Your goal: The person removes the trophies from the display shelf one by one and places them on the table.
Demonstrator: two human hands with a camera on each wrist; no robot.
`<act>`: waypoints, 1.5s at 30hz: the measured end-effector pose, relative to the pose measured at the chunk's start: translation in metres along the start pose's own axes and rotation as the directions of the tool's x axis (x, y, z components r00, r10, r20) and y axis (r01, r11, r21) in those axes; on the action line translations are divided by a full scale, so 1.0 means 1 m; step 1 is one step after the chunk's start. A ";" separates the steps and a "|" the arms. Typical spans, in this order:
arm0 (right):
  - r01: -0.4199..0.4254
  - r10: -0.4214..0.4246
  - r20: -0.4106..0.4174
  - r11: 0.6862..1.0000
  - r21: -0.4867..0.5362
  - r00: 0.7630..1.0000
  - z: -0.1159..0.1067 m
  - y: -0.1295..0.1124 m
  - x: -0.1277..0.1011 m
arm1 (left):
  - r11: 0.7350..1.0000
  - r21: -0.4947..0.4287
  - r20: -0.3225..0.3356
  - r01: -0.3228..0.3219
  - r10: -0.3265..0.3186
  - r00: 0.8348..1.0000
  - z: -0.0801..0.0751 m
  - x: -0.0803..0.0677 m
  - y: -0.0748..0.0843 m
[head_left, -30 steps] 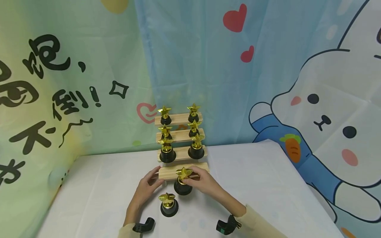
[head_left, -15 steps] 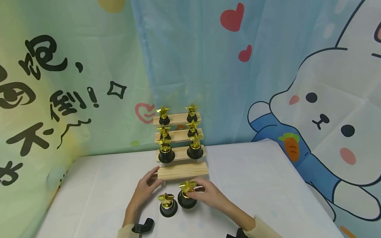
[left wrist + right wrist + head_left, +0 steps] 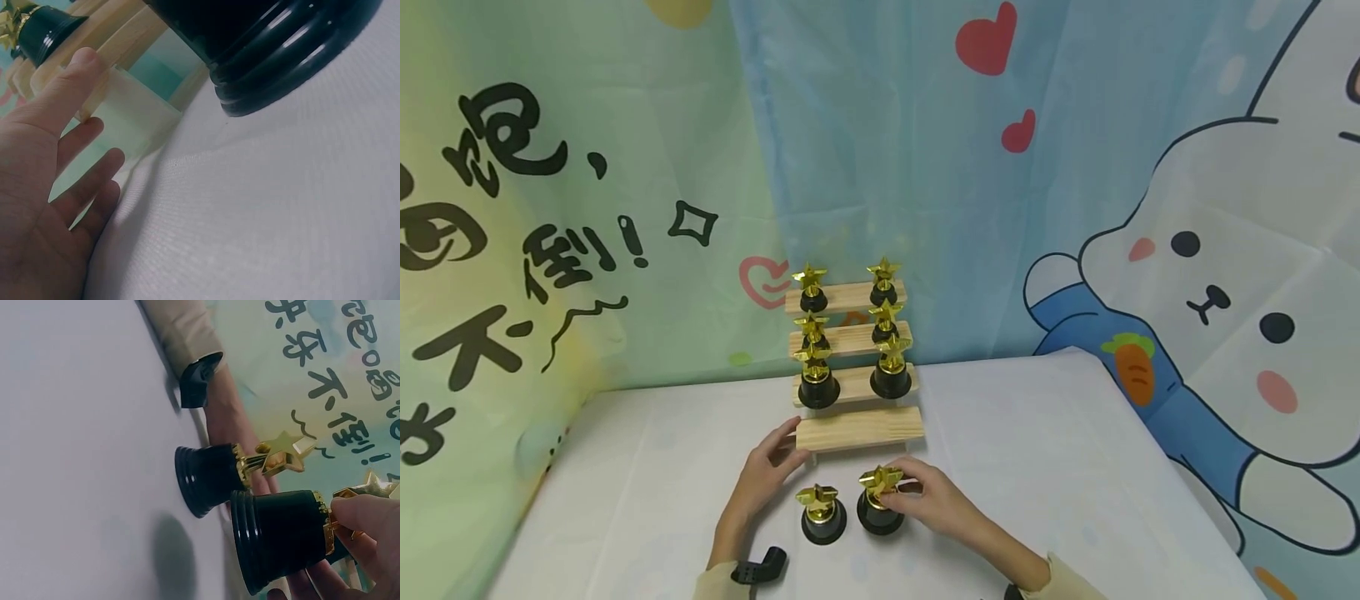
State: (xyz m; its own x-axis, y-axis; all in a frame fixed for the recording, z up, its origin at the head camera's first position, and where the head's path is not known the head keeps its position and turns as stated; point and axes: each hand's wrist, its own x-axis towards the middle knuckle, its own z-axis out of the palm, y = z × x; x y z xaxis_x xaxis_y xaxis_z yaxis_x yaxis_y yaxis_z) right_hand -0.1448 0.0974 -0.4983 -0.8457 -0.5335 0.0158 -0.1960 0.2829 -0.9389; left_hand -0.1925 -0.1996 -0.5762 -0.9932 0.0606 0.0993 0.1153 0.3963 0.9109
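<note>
The star trophy [image 3: 880,502] in hand stands on the desk [image 3: 1037,467] just in front of the lowest wooden plank [image 3: 860,428], toward its right end. The right hand [image 3: 928,500] pinches its gold star top, fingers [image 3: 365,515] curled round it; in the right wrist view the black base looks about level with the cloth, though whether it is fully down I cannot tell. A second trophy [image 3: 822,514] stands just left of it, nearly touching, also in front of the plank.

The left hand [image 3: 767,473] lies at the plank's left end with its fingers [image 3: 69,81] straight and loosely spread, the tips against the wood — holding nothing, only steadying.

Behind the plank rises a stack of three more planks [image 3: 850,340], each carrying a pair of star trophies [image 3: 852,377].

To do this step well, I judge that the grip should stay low on the star's neck so the heavy base hangs plumb, the base should be settled flat before the fingers ease off, and the right hand should move clear of the neighbouring trophy — a knock there, or a nudge on the plank, could unsettle the stack behind.
</note>
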 end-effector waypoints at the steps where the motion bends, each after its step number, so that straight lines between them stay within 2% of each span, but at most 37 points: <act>1: 0.002 -0.002 -0.001 1.000 -0.001 1.000 0.000 0.001 0.000 | 1.000 -0.002 0.002 0.003 -0.003 1.000 0.000 0.000 0.001; 10: -0.018 0.018 -0.008 1.000 -0.010 1.000 0.003 0.010 0.002 | 1.000 -0.007 -0.005 0.019 -0.019 1.000 0.001 0.000 0.002; 45: -0.051 0.051 -0.022 0.999 0.019 0.998 0.006 0.028 0.006 | 1.000 0.011 -0.003 0.007 -0.007 1.000 0.001 0.001 -0.001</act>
State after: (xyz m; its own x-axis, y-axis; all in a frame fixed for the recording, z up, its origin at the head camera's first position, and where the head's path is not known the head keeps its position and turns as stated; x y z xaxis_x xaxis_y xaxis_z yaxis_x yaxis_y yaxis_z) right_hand -0.1525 0.0976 -0.5261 -0.8655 -0.5002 -0.0249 -0.1433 0.2949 -0.9447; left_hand -0.1931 -0.1989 -0.5769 -0.9941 0.0551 0.0938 0.1082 0.4072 0.9069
